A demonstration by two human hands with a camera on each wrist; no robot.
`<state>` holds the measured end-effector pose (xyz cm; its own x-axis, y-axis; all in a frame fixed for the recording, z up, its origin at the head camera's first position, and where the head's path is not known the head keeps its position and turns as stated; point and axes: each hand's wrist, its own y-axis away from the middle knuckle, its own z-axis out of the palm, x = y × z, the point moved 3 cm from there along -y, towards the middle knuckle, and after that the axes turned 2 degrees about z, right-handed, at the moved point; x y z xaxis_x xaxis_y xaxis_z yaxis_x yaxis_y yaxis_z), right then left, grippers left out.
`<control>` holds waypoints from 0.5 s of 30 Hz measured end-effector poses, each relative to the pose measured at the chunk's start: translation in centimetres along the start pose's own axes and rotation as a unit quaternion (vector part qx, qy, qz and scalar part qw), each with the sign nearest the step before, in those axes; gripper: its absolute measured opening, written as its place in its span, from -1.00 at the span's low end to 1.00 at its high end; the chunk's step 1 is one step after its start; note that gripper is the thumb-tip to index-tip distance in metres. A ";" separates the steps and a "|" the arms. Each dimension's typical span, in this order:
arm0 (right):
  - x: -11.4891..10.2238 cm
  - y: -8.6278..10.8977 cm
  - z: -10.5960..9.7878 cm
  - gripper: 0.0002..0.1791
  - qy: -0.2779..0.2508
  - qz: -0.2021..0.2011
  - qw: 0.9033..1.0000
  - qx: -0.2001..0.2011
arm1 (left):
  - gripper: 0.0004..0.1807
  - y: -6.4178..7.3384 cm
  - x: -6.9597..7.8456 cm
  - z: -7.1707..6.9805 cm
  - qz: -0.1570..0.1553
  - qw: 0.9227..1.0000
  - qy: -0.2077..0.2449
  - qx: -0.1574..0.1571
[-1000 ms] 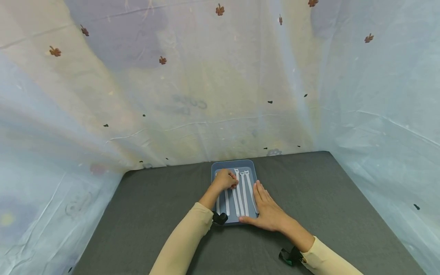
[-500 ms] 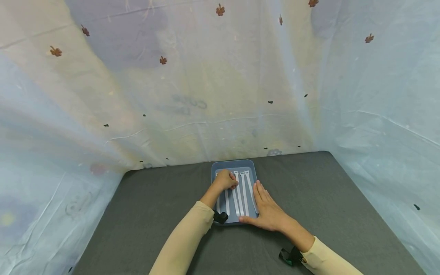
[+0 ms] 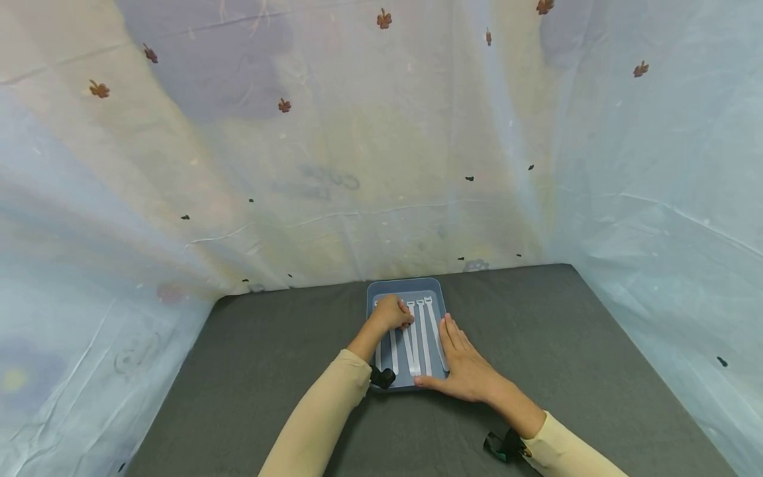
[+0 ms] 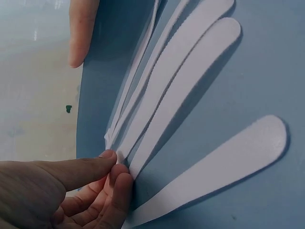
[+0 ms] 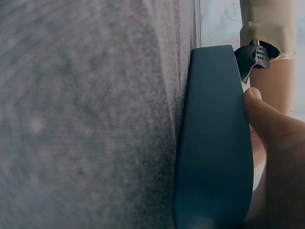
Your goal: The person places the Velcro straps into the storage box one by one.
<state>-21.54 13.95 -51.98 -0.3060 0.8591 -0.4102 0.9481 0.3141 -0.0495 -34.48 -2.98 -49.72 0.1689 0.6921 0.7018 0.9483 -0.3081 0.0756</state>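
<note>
A blue-grey tray (image 3: 405, 285) holds several white hook-and-loop cable ties (image 3: 424, 334), laid lengthwise with slotted heads at the far end. My left hand (image 3: 390, 313) reaches into the tray and pinches one cable tie (image 4: 159, 83) close to its head. In the left wrist view the thumb and fingertips (image 4: 108, 155) meet at that end, and the strap's rounded tail points away. A separate tie (image 4: 224, 167) lies apart, its head hidden by the fingers. My right hand (image 3: 467, 371) rests along the tray's right side with straight fingers, thumb at the near edge.
The tray stands near the far edge of a grey cloth-covered table (image 3: 286, 371). Pale patterned sheeting (image 3: 369, 152) hangs behind and at both sides. In the right wrist view the tray's outer wall (image 5: 214, 138) rises beside the cloth.
The pinched cable tie has slid slightly toward me, its head now about level with the neighbouring heads. My right hand stays in place.
</note>
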 end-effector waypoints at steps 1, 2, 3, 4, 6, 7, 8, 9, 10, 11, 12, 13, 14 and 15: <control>0.0 0.0 0.0 0.40 -0.001 0.000 1.000 -0.002 | -0.88 0.0 0.0 0.0 0.000 1.000 0.002 -0.001; 0.0 0.0 -0.1 0.40 -0.002 0.001 1.000 -0.003 | -0.89 0.0 0.0 0.0 -0.001 1.000 0.006 -0.002; -0.1 0.0 -0.1 0.40 -0.002 0.002 1.000 -0.006 | -0.89 0.1 0.0 -0.1 -0.003 1.000 0.013 -0.003; -0.1 0.1 -0.2 0.40 -0.003 0.003 1.000 -0.007 | -0.89 0.1 0.0 -0.1 -0.005 1.000 0.020 -0.005; -0.1 0.1 -0.3 0.40 -0.002 0.002 1.000 -0.006 | -0.88 0.0 0.0 -0.2 -0.008 0.999 0.035 -0.009; -0.1 0.2 -0.4 0.41 -0.004 0.002 1.000 -0.006 | -0.89 0.0 0.0 -0.2 -0.007 0.999 0.042 -0.012; -0.1 0.2 -0.5 0.41 -0.005 0.003 1.000 -0.006 | -0.88 0.0 0.0 -0.3 -0.005 0.999 0.050 -0.014; -0.1 0.2 -0.6 0.41 -0.007 0.003 1.000 -0.007 | -0.88 -0.1 0.0 -0.4 -0.001 0.998 0.053 -0.014; -0.1 0.2 -0.7 0.41 -0.013 0.004 1.000 -0.007 | -0.87 -0.2 -0.1 -0.6 0.005 0.998 0.055 -0.015; 0.0 0.2 -0.8 0.41 -0.018 0.005 1.000 -0.008 | -0.85 -0.2 -0.2 -0.7 0.012 0.998 0.057 -0.016; 0.0 0.2 -1.0 0.40 -0.023 0.006 1.000 -0.010 | -0.84 -0.2 -0.3 -0.9 0.019 0.998 0.059 -0.016; 0.1 0.2 -1.1 0.39 -0.029 0.008 0.999 -0.014 | -0.82 -0.2 -0.5 -1.1 0.026 0.998 0.062 -0.016; 0.2 0.2 -1.2 0.38 -0.036 0.011 0.999 -0.019 | -0.81 -0.1 -0.6 -1.3 0.032 0.997 0.063 -0.014; 0.3 0.2 -1.4 0.36 -0.047 0.012 0.999 -0.022 | -0.79 0.1 -0.8 -1.6 0.036 0.997 0.061 -0.013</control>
